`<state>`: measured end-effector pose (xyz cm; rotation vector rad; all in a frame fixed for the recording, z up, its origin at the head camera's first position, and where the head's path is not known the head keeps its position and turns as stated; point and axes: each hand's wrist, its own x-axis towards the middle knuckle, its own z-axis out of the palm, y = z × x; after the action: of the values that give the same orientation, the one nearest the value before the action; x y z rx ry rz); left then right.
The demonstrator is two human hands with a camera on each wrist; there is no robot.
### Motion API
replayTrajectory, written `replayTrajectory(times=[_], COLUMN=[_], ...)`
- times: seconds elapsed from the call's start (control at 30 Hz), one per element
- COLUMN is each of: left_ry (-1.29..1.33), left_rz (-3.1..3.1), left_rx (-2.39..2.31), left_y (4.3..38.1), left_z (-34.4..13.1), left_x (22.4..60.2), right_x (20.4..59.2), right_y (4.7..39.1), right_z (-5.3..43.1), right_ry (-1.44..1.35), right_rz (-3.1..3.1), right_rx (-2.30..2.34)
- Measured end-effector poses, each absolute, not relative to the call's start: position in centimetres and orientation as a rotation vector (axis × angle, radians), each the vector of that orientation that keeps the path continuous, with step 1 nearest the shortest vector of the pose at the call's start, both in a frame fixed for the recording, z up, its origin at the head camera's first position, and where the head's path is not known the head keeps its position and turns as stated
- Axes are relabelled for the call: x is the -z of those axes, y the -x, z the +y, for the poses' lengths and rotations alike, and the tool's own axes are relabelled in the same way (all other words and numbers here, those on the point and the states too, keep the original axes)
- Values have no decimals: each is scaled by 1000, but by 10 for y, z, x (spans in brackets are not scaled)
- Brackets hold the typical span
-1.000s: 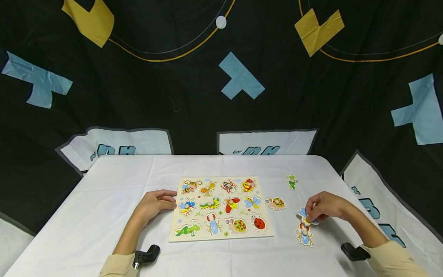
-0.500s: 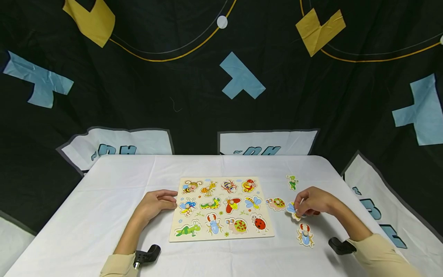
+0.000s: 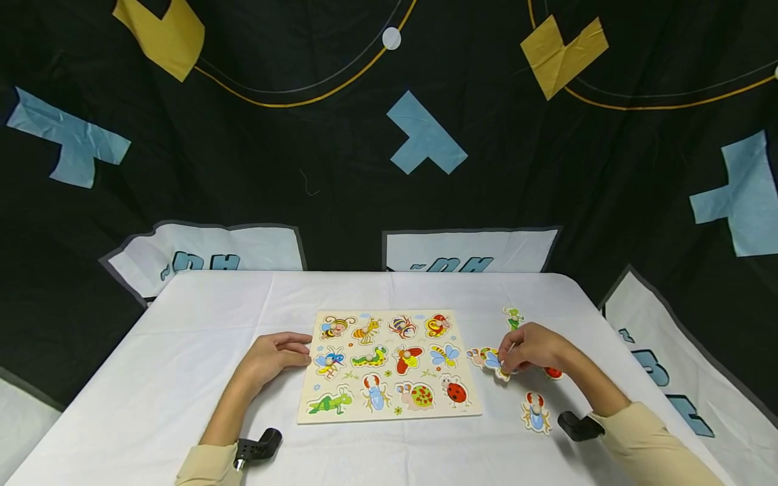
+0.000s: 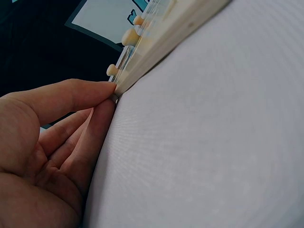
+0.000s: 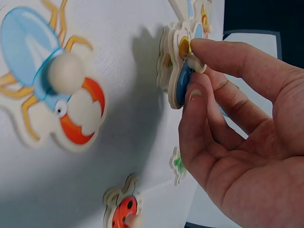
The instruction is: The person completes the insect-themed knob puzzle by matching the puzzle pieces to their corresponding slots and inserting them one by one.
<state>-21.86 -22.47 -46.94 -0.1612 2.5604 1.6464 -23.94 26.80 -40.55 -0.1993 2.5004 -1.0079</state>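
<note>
My right hand pinches the small knob of a dragonfly puzzle piece with blue wings and a yellow body. In the head view that piece overlaps a snail piece just right of the wooden puzzle board. On the left, my left hand touches the board's side edge with its thumb and fingertips, seen close in the left wrist view. Insect pictures cover the board, and several round knobs stand up from it. A stag beetle piece lies in front of the right hand.
A ladybug piece lies partly hidden under the right forearm. Behind the hand is a green grasshopper piece. Everything rests on a white-covered table, with a dark curtain beyond its far edge.
My right hand has carried the dragonfly piece leftward and away from the stag beetle, up to the snail piece. A red ladybug piece now shows under the forearm. The left hand stays put.
</note>
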Motion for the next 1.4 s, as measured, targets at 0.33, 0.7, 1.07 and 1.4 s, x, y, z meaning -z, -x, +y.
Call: replayTrajectory(times=[0.33,0.7,1.07,1.4], left_ry=[170,168,160,131], left_rz=[2578,2574,2552,2541], left_rx=[-1625,-1626,-1648,-1676], left_y=[219,220,219,218], left_z=[-225,-226,-227,-227], left_x=[470,470,470,468], right_x=[406,408,416,420], right_y=[246,252,259,261], right_z=[248,227,207,193], right_ry=[229,239,233,146], right_rz=[2518,2517,2533,2499], right_rx=[1002,1027,1050,1062])
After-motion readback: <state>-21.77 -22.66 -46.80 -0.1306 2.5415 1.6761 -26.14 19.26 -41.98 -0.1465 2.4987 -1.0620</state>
